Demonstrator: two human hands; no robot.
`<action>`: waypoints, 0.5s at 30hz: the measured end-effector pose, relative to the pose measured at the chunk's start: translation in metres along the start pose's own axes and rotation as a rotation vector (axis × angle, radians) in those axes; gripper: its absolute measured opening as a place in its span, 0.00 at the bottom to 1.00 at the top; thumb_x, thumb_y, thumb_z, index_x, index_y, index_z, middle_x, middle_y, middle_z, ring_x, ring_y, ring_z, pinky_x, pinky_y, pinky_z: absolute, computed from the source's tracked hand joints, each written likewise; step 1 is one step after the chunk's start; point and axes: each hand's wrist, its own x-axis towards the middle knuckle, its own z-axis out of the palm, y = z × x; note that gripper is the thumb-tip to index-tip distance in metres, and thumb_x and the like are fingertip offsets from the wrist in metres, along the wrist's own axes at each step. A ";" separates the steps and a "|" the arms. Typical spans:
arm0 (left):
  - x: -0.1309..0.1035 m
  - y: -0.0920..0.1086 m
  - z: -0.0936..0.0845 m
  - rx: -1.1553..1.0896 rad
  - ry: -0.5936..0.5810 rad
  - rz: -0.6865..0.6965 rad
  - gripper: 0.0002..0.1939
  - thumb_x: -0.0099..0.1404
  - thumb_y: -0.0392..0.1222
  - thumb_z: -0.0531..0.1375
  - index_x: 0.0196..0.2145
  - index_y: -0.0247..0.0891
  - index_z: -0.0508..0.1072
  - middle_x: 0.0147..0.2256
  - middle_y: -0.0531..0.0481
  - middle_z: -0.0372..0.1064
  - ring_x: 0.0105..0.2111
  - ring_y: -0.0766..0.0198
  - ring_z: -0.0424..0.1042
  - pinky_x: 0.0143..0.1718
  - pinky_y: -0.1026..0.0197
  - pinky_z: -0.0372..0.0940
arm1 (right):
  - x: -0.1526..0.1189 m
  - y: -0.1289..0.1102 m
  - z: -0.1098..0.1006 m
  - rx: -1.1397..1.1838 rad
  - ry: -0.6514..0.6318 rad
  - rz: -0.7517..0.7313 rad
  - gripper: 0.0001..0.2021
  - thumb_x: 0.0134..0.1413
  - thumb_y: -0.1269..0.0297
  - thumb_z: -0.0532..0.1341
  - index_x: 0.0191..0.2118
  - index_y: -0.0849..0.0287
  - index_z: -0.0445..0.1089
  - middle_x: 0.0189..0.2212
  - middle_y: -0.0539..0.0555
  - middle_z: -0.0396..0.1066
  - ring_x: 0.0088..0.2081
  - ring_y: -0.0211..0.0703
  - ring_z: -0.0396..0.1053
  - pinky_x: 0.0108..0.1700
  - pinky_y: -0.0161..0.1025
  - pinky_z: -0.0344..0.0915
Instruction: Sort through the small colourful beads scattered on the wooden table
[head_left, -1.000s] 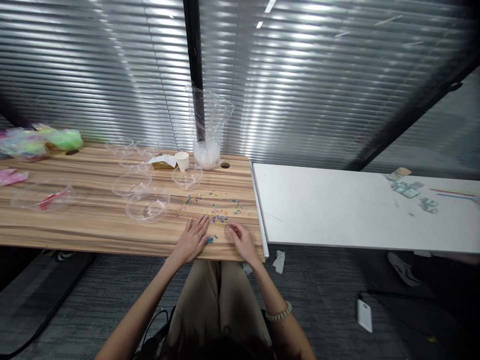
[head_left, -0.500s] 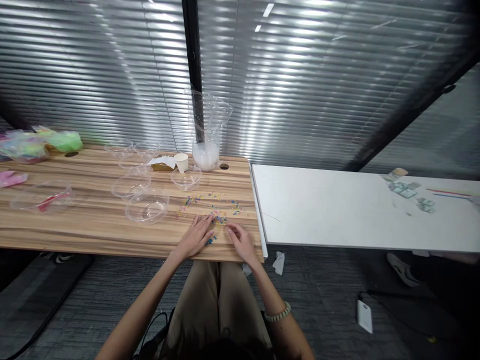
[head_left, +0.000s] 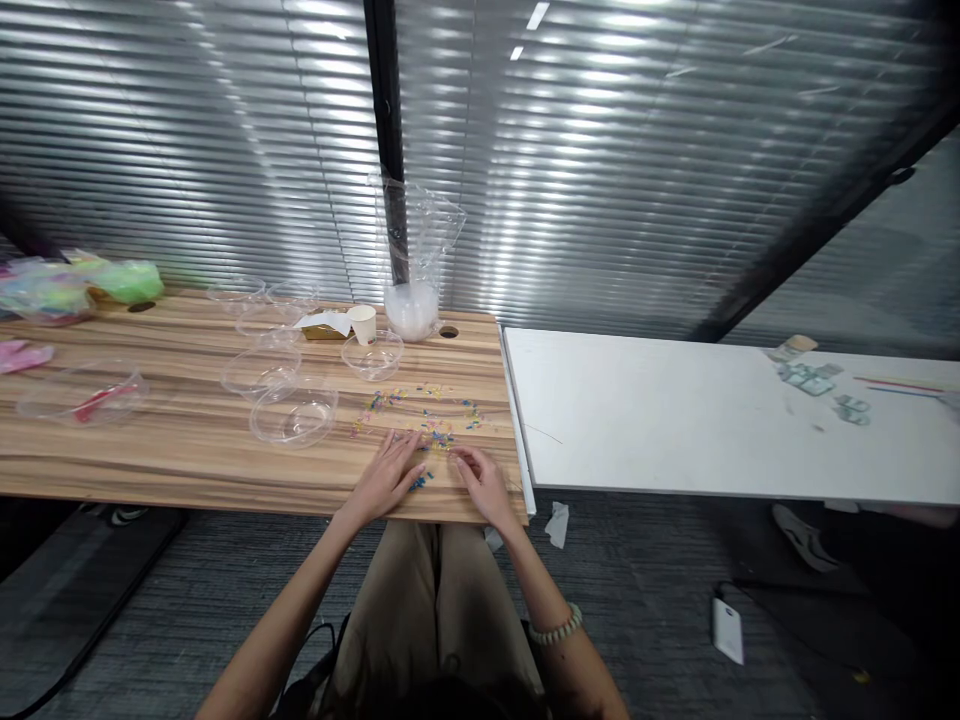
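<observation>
Seemingly, clear bowl [head_left: 293, 415] beside left hand [head_left: 386, 478] holds nothing.

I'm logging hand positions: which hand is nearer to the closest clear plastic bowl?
Left. The left hand lies flat just right of and nearer than the clear plastic bowl; the right hand rests farther right, beyond the coloured beads.

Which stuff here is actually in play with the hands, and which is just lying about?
In play:
- left hand, flat on the wooden table
- right hand
- small coloured beads scattered by both hands
- nearest clear bowl

Lying about:
- paper cup
- clear plastic bag
- green bag
- white table
</observation>
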 end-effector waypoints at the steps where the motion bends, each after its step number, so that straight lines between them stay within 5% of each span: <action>1: 0.000 0.000 -0.001 -0.011 0.001 0.005 0.30 0.75 0.51 0.42 0.68 0.40 0.36 0.63 0.40 0.54 0.63 0.56 0.54 0.66 0.42 0.40 | 0.000 0.000 0.000 0.001 -0.001 0.002 0.12 0.60 0.62 0.55 0.45 0.58 0.71 0.43 0.57 0.74 0.44 0.47 0.71 0.48 0.44 0.67; 15: 0.001 0.003 -0.007 -0.101 -0.071 0.020 0.26 0.74 0.51 0.45 0.66 0.40 0.51 0.63 0.44 0.54 0.64 0.55 0.52 0.66 0.43 0.41 | 0.000 0.003 0.001 0.009 -0.005 0.008 0.13 0.60 0.61 0.54 0.45 0.58 0.71 0.44 0.57 0.73 0.45 0.47 0.71 0.49 0.44 0.66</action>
